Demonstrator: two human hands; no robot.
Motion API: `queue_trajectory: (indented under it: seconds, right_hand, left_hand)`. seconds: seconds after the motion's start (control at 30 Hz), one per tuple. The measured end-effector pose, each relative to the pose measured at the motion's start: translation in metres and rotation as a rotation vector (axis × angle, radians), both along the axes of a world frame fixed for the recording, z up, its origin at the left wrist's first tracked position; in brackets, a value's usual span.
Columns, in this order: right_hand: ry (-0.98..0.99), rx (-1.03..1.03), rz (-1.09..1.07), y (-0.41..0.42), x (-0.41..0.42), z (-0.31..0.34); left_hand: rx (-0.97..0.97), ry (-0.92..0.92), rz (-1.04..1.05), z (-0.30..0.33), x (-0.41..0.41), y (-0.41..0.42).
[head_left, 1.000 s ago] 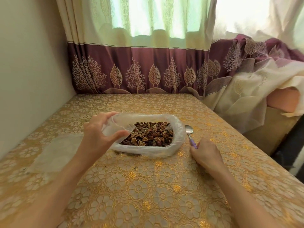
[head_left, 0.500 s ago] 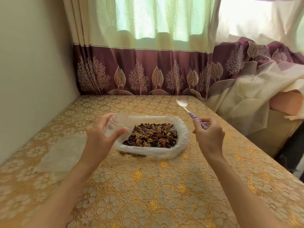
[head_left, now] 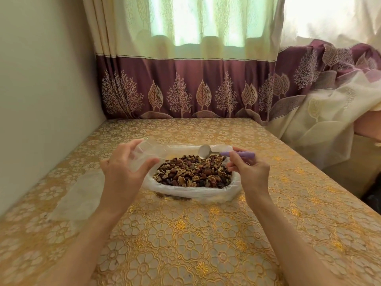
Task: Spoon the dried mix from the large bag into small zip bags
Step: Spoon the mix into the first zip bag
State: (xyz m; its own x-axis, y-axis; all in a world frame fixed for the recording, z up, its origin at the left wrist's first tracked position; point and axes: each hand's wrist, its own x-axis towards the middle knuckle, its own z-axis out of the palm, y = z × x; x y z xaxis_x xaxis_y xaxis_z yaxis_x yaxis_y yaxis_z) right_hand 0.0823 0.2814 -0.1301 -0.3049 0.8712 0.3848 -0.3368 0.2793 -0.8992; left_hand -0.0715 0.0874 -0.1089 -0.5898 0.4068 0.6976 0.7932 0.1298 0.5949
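Gold-patterned tabletop point(head_left: 185, 244): left hand point(head_left: 123, 172) pinching the small zip bag point(head_left: 144, 155) should gape it wide while right hand point(head_left: 247, 170), fingers clamped on the spoon point(head_left: 208, 151), digs deep into the dried mix point(head_left: 193, 172).

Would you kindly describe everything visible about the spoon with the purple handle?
The spoon with the purple handle has a small rounded silver bowl that looks like metal, and a lilac, plastic-looking handle. The right hand pinches the handle near its middle, holding the spoon roughly level, with the bowl pointing left. The bowl looks empty and sits at the far edge of the dried mix of nuts and raisins in the large clear plastic bag; whether it touches the mix is unclear.
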Motion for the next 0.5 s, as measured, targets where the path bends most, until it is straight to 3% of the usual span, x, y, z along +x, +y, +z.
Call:
queue_trajectory:
  seconds: [0.33, 0.5]
  right_hand:
    - [-0.252, 0.541, -0.230, -0.001, -0.002, -0.002]
    - [-0.314, 0.549, -0.180, -0.001, -0.004, -0.001]
  left_hand:
    - [-0.115, 0.165, 0.069, -0.008, -0.001, 0.004]
    - [-0.194, 0.158, 0.079, -0.012, -0.002, 0.004]
